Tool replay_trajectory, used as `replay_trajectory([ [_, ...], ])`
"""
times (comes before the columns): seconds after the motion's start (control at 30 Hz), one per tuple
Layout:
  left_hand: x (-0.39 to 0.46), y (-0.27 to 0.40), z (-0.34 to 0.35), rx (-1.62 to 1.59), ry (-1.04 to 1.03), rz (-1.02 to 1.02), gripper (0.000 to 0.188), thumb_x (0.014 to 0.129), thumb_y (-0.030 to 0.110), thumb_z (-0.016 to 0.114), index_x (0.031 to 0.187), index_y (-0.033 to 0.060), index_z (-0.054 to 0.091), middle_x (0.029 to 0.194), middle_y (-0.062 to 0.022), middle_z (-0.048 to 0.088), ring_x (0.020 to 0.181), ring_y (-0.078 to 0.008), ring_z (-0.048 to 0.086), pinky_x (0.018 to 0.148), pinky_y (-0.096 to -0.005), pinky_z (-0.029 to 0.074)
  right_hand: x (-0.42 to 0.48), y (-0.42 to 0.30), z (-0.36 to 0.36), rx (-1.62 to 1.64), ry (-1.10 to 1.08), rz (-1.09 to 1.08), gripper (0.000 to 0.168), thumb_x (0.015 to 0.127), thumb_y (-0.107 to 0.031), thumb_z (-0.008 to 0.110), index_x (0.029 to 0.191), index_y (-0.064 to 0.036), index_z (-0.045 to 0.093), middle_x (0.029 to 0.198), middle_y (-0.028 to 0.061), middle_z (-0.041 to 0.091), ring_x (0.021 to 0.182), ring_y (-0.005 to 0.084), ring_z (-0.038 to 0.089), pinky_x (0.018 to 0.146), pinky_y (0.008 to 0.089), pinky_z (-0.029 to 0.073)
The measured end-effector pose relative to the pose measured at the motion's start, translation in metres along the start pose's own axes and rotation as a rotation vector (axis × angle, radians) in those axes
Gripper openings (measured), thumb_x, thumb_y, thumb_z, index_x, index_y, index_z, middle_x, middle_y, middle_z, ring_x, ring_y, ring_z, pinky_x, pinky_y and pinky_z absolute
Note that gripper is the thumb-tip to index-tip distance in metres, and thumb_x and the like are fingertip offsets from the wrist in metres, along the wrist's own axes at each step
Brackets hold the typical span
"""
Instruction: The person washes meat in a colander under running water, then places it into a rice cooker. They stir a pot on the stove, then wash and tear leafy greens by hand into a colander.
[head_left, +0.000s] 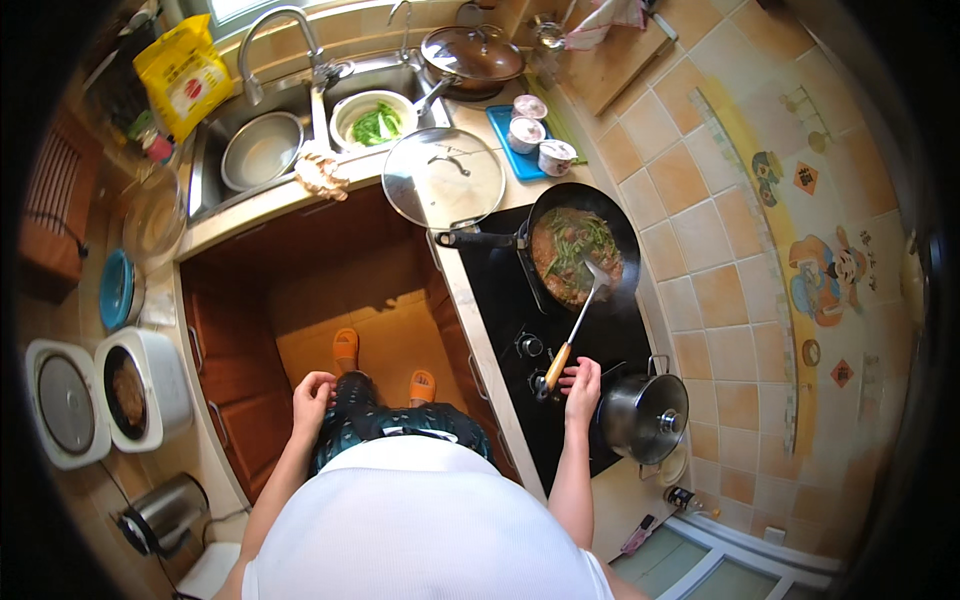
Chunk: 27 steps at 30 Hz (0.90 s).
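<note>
A black wok (626, 262) on the black glass cooktop (495, 277) holds green vegetables in a reddish-brown stew (574, 251). A metal spatula (576, 330) leans over the wok's rim, its blade in the food and its wooden handle towards me. My right hand (583, 386) is right beside that handle, fingers loosely spread; I see no grip on it. A lidded steel pot (645, 420) stands just right of this hand. Above the floor near my leg hangs my left hand (311, 394), empty, its fingers loosely bent.
A glass lid (442, 180) lies on the counter beyond the wok handle. Several lidded cups (527, 133) stand around a blue board (499, 131). In the sink, a white pan (341, 124) holds greens, beside a metal basin (262, 150). Left stands an open rice cooker (161, 397).
</note>
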<state>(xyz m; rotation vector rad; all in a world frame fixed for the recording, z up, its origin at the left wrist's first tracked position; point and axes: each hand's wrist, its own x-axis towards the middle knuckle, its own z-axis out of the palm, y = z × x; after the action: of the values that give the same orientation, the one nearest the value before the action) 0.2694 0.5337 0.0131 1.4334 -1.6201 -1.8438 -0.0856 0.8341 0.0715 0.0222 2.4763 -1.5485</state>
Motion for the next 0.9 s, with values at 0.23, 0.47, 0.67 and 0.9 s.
replay_trajectory([
  [0.23, 0.121, 0.074, -0.005, 0.137, -0.356, 0.107, 0.012, 0.094, 0.005, 0.051, 0.097, 0.0047, 0.062, 0.086, -0.0016, 0.064, 0.075, -0.0087, 0.06, 0.062, -0.0215, 0.048, -0.03, -0.034, 0.063, -0.626, 0.253, -0.185, 0.051, 0.088, -0.015, 0.057, 0.133, -0.008, 0.033, 0.115, 0.0231, 0.059, 0.1, 0.0432, 0.058, 0.08, 0.049, 0.048],
  [0.47, 0.22, 0.114, -0.087, 0.214, -0.338, 0.115, 0.013, 0.092, 0.003, 0.05, 0.094, 0.0073, 0.062, 0.083, 0.0013, 0.06, 0.07, -0.006, 0.055, 0.06, -0.0211, 0.047, -0.05, -0.106, 0.079, -0.626, 0.365, -0.323, 0.039, 0.094, -0.02, 0.053, 0.13, -0.01, 0.046, 0.113, 0.0192, 0.062, 0.097, 0.04, 0.061, 0.078, 0.0452, 0.049],
  [0.67, 0.244, 0.13, -0.113, 0.319, -0.417, 0.083, 0.014, 0.092, 0.002, 0.049, 0.093, 0.0079, 0.062, 0.081, 0.0013, 0.059, 0.07, -0.0067, 0.055, 0.059, -0.022, 0.048, -0.037, -0.119, 0.098, -0.821, 0.321, -0.384, 0.04, 0.09, -0.021, 0.057, 0.13, -0.02, 0.049, 0.098, 0.0102, 0.061, 0.077, 0.0361, 0.064, 0.065, 0.0467, 0.052],
  [0.9, 0.239, 0.101, -0.096, 0.218, -0.458, 0.015, 0.014, 0.092, 0.002, 0.049, 0.093, 0.0068, 0.062, 0.082, 0.0, 0.06, 0.07, -0.0081, 0.056, 0.058, -0.0231, 0.048, -0.048, -0.125, 0.066, -1.046, 0.348, -0.313, 0.04, 0.088, -0.018, 0.059, 0.128, -0.022, 0.054, 0.093, 0.0078, 0.059, 0.071, 0.0337, 0.064, 0.058, 0.0437, 0.051],
])
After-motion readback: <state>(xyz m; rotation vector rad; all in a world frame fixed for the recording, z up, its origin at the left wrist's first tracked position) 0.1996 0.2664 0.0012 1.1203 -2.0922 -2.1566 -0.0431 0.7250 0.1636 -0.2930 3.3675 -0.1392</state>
